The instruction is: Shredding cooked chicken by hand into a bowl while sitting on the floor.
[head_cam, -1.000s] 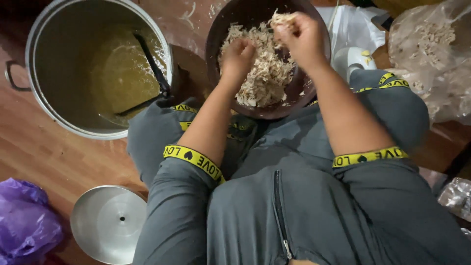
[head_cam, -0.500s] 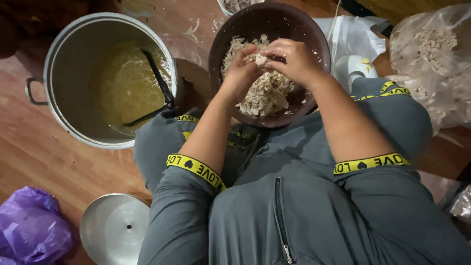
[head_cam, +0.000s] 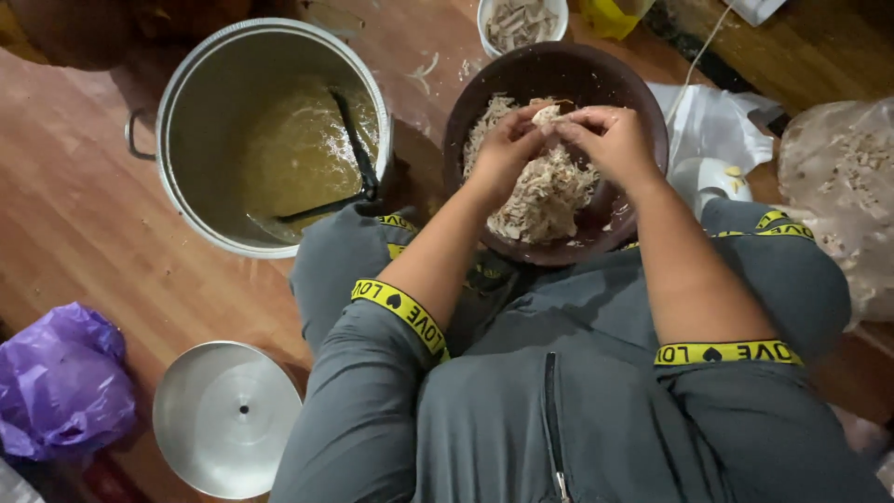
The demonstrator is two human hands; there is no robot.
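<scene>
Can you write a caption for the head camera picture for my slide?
Left hand and right hand pull shredded pale meat over a round dark brown bowl.

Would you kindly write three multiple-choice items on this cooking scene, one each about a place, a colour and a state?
1. Where does the metal lid lie?
A. On the big pot
B. On the wooden floor beside the person's left knee
C. In the brown bowl

2. What colour is the plastic bag at the far left?
A. Purple
B. Green
C. Red

3. How is the big pot now?
A. Covered
B. Uncovered, holding yellowish broth and a dark ladle
C. Tipped over

Key: 1 B, the lid rests flat on the floor boards; 2 A, the crumpled bag is plainly purple; 3 B, the pot stands upright with its broth exposed.

Both hands, left hand and right hand, pinch shredded meat over the brown bowl.
</scene>
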